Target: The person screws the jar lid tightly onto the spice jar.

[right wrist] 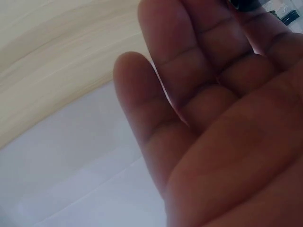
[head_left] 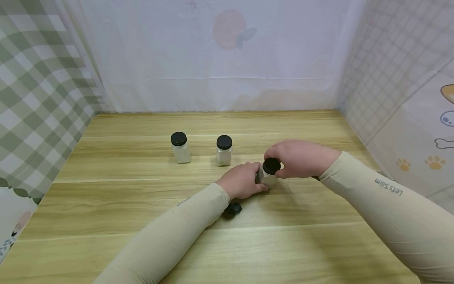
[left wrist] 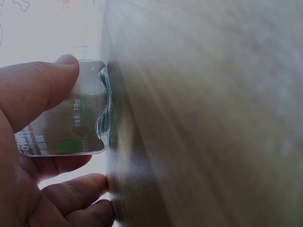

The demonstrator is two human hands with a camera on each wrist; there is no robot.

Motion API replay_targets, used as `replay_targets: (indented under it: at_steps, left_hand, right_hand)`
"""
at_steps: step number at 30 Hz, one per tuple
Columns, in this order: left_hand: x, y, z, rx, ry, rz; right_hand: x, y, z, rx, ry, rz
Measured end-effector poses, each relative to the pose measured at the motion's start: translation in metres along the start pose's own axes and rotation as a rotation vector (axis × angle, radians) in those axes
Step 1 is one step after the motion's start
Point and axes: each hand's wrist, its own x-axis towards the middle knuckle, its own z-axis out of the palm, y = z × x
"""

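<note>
A small clear glass jar with a black lid [head_left: 271, 165] stands upright on the wooden table, right of the middle in the head view. My left hand [head_left: 242, 179] holds its body from the left, thumb on one side and fingers on the other. With its fingertips and thumb, my right hand [head_left: 299, 157] grips the lid's rim from the right. The left wrist view shows the jar [left wrist: 71, 123] side-on, with white and green print and its base at the table surface. In the right wrist view, the fingers [right wrist: 165, 33] hide most of the lid.
Two similar black-lidded jars stand farther back, one at the left [head_left: 181, 152] and one near the middle [head_left: 224, 154]. A black wrist device [head_left: 233, 209] shows under the left sleeve. A white printed curtain [head_left: 159, 59] closes the table's back, with patterned sheets at both sides.
</note>
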Motion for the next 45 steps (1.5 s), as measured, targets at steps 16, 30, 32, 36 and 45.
replay_targets:
  at_steps: [16,30,32,36,45]
  left_hand:
    - [0.0007,0.0003,0.0009,-0.003,0.001,-0.01]
    - [0.001,-0.0002,0.001,0.008,0.005,-0.002]
    - [0.0008,-0.0003,0.0011,0.009,0.007,-0.001]
    - [0.0006,0.0001,0.0005,0.007,0.008,0.001]
    - [0.0006,-0.0002,0.0005,-0.001,0.001,-0.002]
  right_hand:
    - [0.0011,-0.0011,0.0004,0.029,-0.007,0.036]
    - [-0.0008,0.0016,0.0023,0.017,0.005,0.024]
    - [-0.0014,0.0022,0.003,-0.005,0.016,0.007]
    - [-0.0013,0.0021,0.0022,-0.038,0.024,-0.024]
    - [0.0001,-0.0009,0.0011,-0.032,0.003,-0.005]
